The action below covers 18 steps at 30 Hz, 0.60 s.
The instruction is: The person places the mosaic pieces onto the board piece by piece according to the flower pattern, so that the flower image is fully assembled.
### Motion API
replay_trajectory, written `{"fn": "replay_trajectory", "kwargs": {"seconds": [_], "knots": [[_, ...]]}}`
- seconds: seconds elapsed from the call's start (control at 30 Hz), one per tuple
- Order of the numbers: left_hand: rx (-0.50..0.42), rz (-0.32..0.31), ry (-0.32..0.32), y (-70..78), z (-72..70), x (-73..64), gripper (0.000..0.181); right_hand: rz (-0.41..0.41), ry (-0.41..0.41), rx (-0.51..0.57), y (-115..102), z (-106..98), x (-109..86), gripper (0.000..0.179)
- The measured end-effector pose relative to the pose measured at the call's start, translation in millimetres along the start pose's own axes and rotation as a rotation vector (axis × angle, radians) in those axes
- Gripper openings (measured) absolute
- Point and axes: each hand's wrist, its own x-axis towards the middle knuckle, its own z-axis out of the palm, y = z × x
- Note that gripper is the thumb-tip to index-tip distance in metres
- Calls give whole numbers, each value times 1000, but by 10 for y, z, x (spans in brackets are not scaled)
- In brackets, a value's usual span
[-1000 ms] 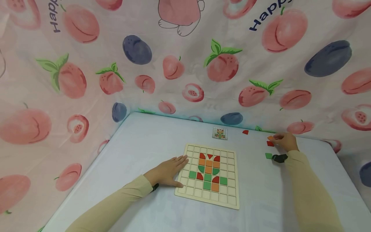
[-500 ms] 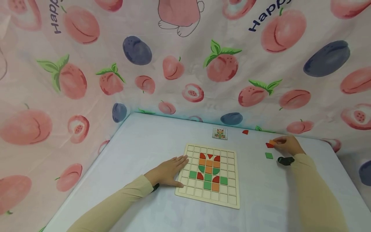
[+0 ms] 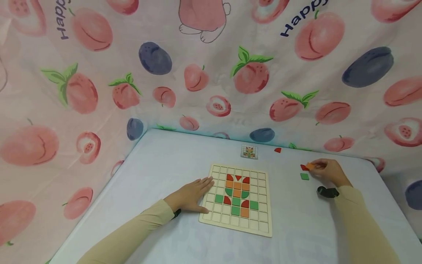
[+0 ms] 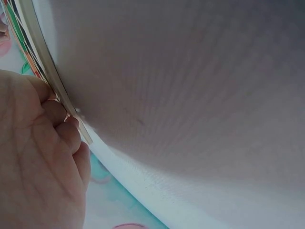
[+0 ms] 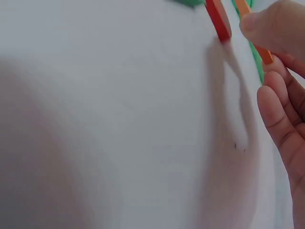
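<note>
My left hand [image 3: 190,195] lies with spread, straight fingers on the left edge of a square wooden grid board [image 3: 260,223]. Red, orange and green tiles fill cells in the board's middle, among them an orange square tile [image 3: 244,212] low in the pattern. At the far right my right hand [image 3: 329,171] pinches an orange tile [image 3: 310,166] between thumb and fingers, seen edge-on in the right wrist view. Just left of that tile is a red tile [image 3: 303,168] on the table, and a green tile [image 3: 304,176] lies nearer to me.
A small pattern card [image 3: 249,151] lies behind the board, with a red quarter-round tile [image 3: 278,150] to its right. A fruit-printed cloth [image 3: 217,73] hangs along the back and left of the white table [image 3: 171,154].
My right hand has drawn the orange tile slightly towards me, beside the red tile, which has shifted a little nearer to the green one. The left hand stays on the board.
</note>
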Motion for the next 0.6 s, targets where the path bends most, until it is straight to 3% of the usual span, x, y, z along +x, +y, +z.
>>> {"fn": "replay_trajectory", "kwargs": {"seconds": [0.27,0.43,0.6], "knots": [[-22,-12,-5,11,18,10,102,-91,-6,76,-341,98,-214,33],[-25,-12,1,8,17,7,102,-200,25,48,-652,197,-293,26],[-32,-6,9,16,-10,-6,101,-242,7,42,-980,290,-405,25]]}}
